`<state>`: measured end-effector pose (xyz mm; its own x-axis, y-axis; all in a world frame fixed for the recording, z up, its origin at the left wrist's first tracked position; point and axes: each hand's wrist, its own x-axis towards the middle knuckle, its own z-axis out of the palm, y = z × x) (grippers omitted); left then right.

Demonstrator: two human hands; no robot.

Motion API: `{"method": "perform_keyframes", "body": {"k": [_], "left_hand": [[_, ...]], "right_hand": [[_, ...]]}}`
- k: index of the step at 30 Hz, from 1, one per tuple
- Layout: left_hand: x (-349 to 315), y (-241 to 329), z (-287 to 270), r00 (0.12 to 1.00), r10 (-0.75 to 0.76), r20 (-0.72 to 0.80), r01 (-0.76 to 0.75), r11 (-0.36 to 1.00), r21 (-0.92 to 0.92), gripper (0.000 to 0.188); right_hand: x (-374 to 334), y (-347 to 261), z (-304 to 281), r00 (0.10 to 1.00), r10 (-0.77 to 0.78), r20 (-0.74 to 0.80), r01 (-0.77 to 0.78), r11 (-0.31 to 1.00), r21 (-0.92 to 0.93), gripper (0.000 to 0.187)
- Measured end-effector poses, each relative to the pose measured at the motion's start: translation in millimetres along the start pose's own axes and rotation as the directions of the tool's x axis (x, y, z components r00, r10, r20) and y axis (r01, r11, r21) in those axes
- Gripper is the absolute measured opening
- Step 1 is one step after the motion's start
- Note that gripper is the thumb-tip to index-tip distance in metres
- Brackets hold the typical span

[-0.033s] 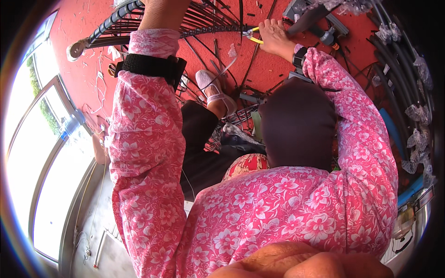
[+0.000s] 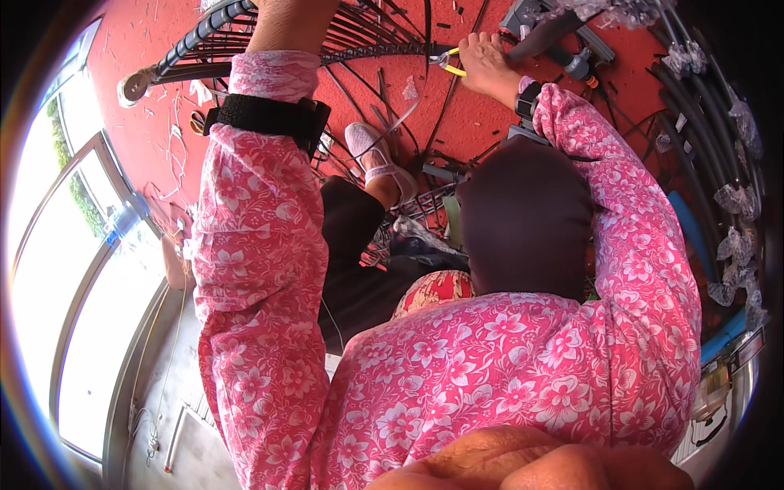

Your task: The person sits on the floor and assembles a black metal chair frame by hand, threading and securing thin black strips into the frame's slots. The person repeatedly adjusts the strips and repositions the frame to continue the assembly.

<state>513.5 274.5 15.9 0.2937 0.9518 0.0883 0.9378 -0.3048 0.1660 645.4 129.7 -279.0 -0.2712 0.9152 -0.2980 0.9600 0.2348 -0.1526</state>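
Observation:
At the upper middle, my right hand (image 2: pixel 483 62) is closed on yellow-handled pliers (image 2: pixel 451 62). The metal jaws point left and meet the end of a curved bundle of thin black cables (image 2: pixel 371 54). Whether they bite on a cable is too small to tell. My left forearm reaches up to the top edge, over the same bundle. Only the wrist side of my left hand (image 2: pixel 296 18) shows; its fingers lie beyond the picture. Beside it, a thicker part of the bundle is wrapped in a grey spiral sleeve (image 2: pixel 200 34).
Black cable offcuts are scattered over the red floor (image 2: pixel 482 110). My foot in a pale shoe (image 2: pixel 374 155) is below the bundle. Thick black tubes (image 2: pixel 694 122) with clear plastic wrapping lie along the right. A glazed door frame (image 2: pixel 82 245) stands at the left.
My left wrist, my right hand and the pliers have shifted very slightly to the right. The cable at the jaws has moved along with them.

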Motion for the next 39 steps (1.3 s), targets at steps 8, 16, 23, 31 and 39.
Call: {"method": "perform_keyframes", "body": {"k": [8,16,23,31,39], "left_hand": [[-14.9,2.0,0.7,0.999,-0.027,-0.032,0.023,0.995,-0.1,0.052],[-20.2,6.3,-2.1,0.998,-0.005,-0.055,-0.005,0.986,-0.169,0.053],[-19.5,2.0,0.6,0.996,0.007,-0.091,-0.017,0.994,-0.111,0.058],[-22.3,6.3,-2.4,0.998,-0.023,-0.064,0.011,0.981,-0.193,0.06],[-23.3,6.0,-2.4,0.998,0.005,-0.063,-0.017,0.98,-0.198,0.057]], "right_hand": [[19.6,9.6,5.7,0.989,0.143,0.037,-0.136,0.978,-0.159,0.044],[29.1,7.7,0.8,0.959,0.201,0.201,-0.189,0.979,-0.074,0.052],[27.7,7.6,15.9,0.97,0.186,0.157,-0.185,0.983,-0.021,0.049],[5.0,5.3,33.1,0.994,0.057,-0.095,-0.064,0.995,-0.071,0.034],[-6.7,7.6,41.4,0.976,-0.062,-0.21,0.023,0.983,-0.18,0.032]]}}
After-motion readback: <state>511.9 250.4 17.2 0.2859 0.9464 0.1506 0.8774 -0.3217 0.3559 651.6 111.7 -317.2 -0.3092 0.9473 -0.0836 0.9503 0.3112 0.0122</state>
